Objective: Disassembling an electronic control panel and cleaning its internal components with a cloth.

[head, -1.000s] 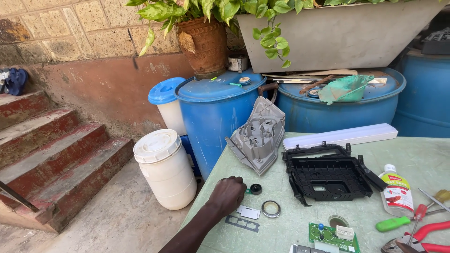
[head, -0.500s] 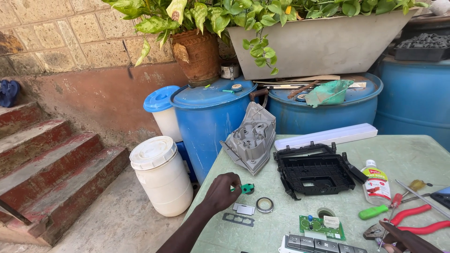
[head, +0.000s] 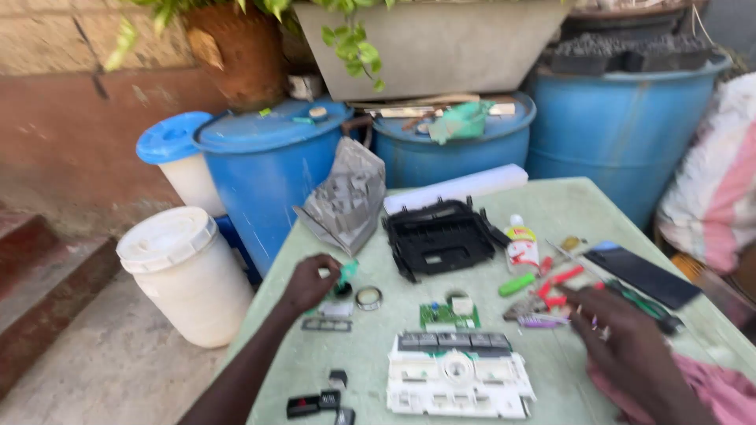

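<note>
A black plastic frame (head: 437, 238) is lying near the middle of the pale green table (head: 567, 208), with a grey moulded part (head: 346, 197) leaning just beside it. A green circuit board (head: 447, 314) is sitting above a white panel (head: 458, 376). Blue barrels (head: 268, 169) are standing behind the table, and a white bucket (head: 185, 271) is standing on the ground beside it.
</note>
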